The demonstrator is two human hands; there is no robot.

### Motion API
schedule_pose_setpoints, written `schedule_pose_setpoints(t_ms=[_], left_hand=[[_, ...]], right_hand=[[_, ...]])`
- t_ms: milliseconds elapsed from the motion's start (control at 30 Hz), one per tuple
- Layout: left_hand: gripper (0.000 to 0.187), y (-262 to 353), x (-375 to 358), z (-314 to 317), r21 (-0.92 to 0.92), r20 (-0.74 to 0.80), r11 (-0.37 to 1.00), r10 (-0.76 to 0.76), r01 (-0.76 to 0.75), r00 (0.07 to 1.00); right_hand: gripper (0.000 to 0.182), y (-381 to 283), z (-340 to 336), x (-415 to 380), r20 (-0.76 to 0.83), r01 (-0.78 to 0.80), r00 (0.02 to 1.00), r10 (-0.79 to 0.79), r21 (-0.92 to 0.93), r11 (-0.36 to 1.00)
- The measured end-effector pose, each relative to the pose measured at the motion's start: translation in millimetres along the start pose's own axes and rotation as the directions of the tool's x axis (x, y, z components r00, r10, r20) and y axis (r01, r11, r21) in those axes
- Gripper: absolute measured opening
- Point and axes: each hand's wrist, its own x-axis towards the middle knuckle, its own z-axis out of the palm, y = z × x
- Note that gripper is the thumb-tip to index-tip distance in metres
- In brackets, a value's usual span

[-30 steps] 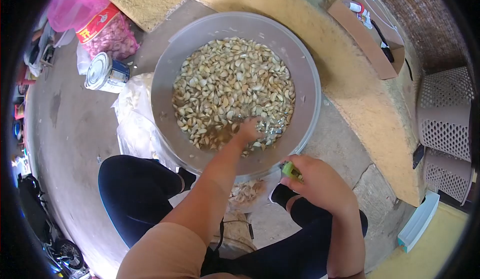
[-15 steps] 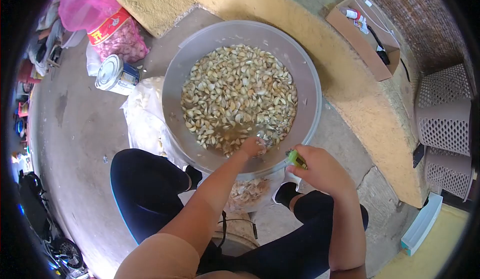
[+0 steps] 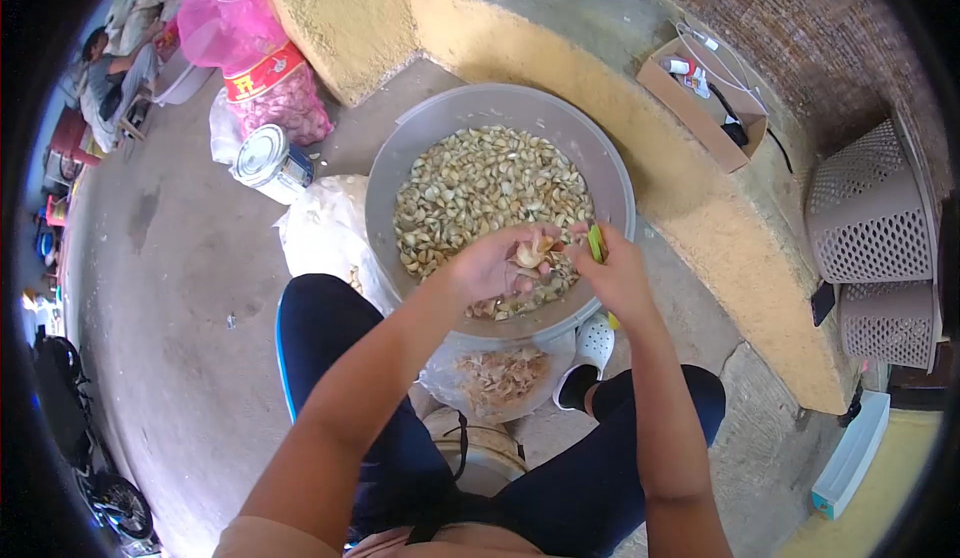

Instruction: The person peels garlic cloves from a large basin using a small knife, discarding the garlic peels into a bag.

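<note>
A wide grey tub (image 3: 388, 173) holds a mass of unpeeled garlic cloves (image 3: 490, 178) sitting in water. Above its near side, my left hand (image 3: 490, 266) is turned palm up, fingers curled around a few wet garlic cloves (image 3: 533, 250). My right hand (image 3: 618, 276) grips a small green-handled knife (image 3: 596, 244), close to the fingertips of the left; its blade is hard to make out. Between my feet, below the tub's near rim, a clear plastic bag (image 3: 445, 373) contains papery garlic skins (image 3: 500, 378).
Left of the tub are a white sack (image 3: 325, 228), a paint can (image 3: 265, 158) and a pink mesh bag of garlic (image 3: 285, 108). A yellow ledge (image 3: 700, 218) curves along the right, bearing a cardboard box (image 3: 695, 113). Grey perforated baskets (image 3: 870, 208) stand far right. A person sits far left.
My left hand has come up out of the tub's water with garlic cloves in it. My right hand has moved up over the rim with the knife, meeting the left. The view has shifted.
</note>
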Motion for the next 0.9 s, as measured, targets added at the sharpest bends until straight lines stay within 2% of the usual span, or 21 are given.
schedule_pose_setpoints(t_ms=[33,67,133,233,333,367,433,467,533,667,900], left_hand=[[0.027,7.0,-9.3,9.3,0.047,-0.048,0.999,-0.005,0.007,0.999],[0.027,12.9,-18.3,16.1,0.115,-0.084,0.993,-0.002,0.012,0.996],[0.026,19.6,-36.1,27.0,0.242,-0.160,0.970,0.006,0.034,0.987],[0.033,14.8,-56.3,40.5,0.306,-0.171,0.952,0.041,0.014,0.984],[0.037,0.2,-70.9,39.5,0.243,-0.179,0.970,0.063,-0.018,0.982],[0.039,-5.7,-76.0,36.5,0.205,-0.181,0.978,0.064,-0.026,0.981],[0.045,-19.8,-90.0,30.1,0.074,-0.193,0.997,0.046,-0.032,0.980],[0.048,-24.1,-95.3,28.9,0.009,-0.198,0.999,0.036,-0.035,0.979],[0.053,-25.6,-105.3,36.8,0.004,-0.153,1.000,0.022,-0.022,0.988],[0.060,-27.9,-110.6,37.3,-0.045,-0.023,0.999,-0.010,0.009,1.000],[0.061,-44.0,-99.6,39.2,0.256,-0.065,0.967,0.003,0.014,0.998]], right_hand=[[0.031,-12.0,5.4,-5.1,-0.015,0.024,1.000,-0.023,0.096,0.995],[0.032,-16.9,12.3,-7.3,-0.048,0.175,0.984,-0.172,0.084,0.981],[0.035,-21.8,26.3,-13.8,-0.104,0.453,0.889,-0.446,0.048,0.890],[0.033,-34.9,36.8,-31.0,-0.059,0.334,0.938,-0.343,-0.122,0.935],[0.026,-18.5,53.7,-35.6,-0.166,0.332,0.931,-0.325,0.017,0.943],[0.023,-14.2,54.3,-41.1,-0.158,0.221,0.968,-0.197,0.152,0.963],[0.018,-20.8,51.1,-52.4,-0.089,-0.014,0.994,0.055,0.409,0.912],[0.019,-17.3,49.7,-54.6,-0.067,-0.050,0.994,0.091,0.462,0.885],[0.019,-9.6,47.6,-59.8,-0.018,-0.123,0.987,0.161,0.562,0.818],[0.025,-17.3,53.8,-74.4,0.018,-0.107,0.993,0.116,0.549,0.829],[0.025,-11.7,59.9,-77.4,0.056,-0.274,0.957,0.285,0.501,0.821]])
